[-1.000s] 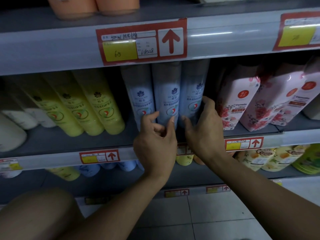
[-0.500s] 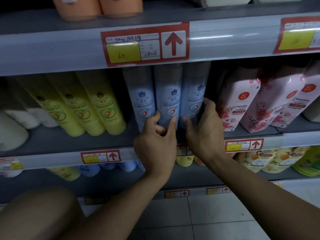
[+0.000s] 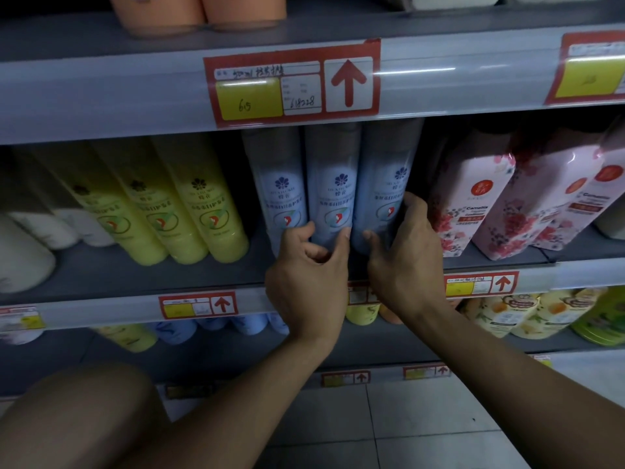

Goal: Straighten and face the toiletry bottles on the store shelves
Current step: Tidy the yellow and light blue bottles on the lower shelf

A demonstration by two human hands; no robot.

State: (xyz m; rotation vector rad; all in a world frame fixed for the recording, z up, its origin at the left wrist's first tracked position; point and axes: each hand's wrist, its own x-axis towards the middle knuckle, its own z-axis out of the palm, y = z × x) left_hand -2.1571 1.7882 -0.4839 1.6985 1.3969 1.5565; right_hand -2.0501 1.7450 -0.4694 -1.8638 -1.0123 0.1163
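While the three blue bottles (image 3: 333,194) on the middle shelf (image 3: 101,272) are being faced, the centre one is pinched low by the left hand (image 3: 306,282), the right one clasped by the right hand (image 3: 404,262); labels judged near-forward; slight twist next; pink bottles (image 3: 473,198) just beside, room left

open gap (image 3: 427,170) between blue bottles (image 3: 333,184) and pink bottles (image 3: 473,198); blue ones touching.

Red price tags (image 3: 292,83) on shelf rails; grey floor tiles (image 3: 422,431) below.
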